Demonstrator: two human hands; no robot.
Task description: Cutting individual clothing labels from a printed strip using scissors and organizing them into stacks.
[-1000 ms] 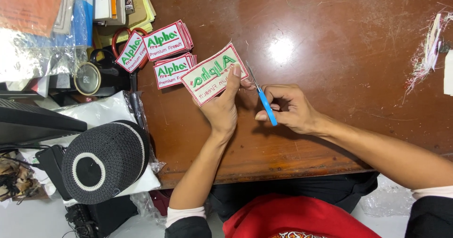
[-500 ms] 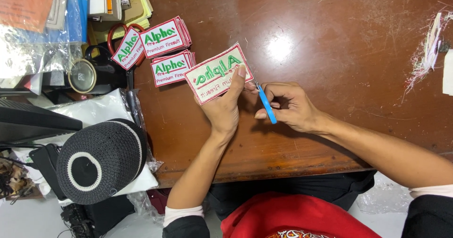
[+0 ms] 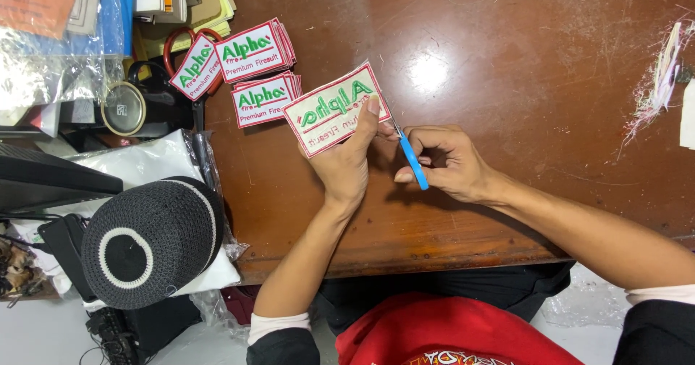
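Left arm: rises from the lower edge, bare forearm angled up and slightly right, a white cuff under a dark sleeve at the elbow.
Left hand (image 3: pixel 346 164): back toward the camera, thumb stretched up and pressed flat, fingers curled behind in a pinch.
Right arm: enters from the lower right, forearm slanting up and left, the same white cuff and dark sleeve.
Right hand (image 3: pixel 441 162): knuckles up, fingers curled inward, closed in a grip.
Hands together: just beside each other, fingertips nearly meeting.

The right hand (image 3: pixel 445 164) hides most of the blue-handled snips (image 3: pixel 413 161).
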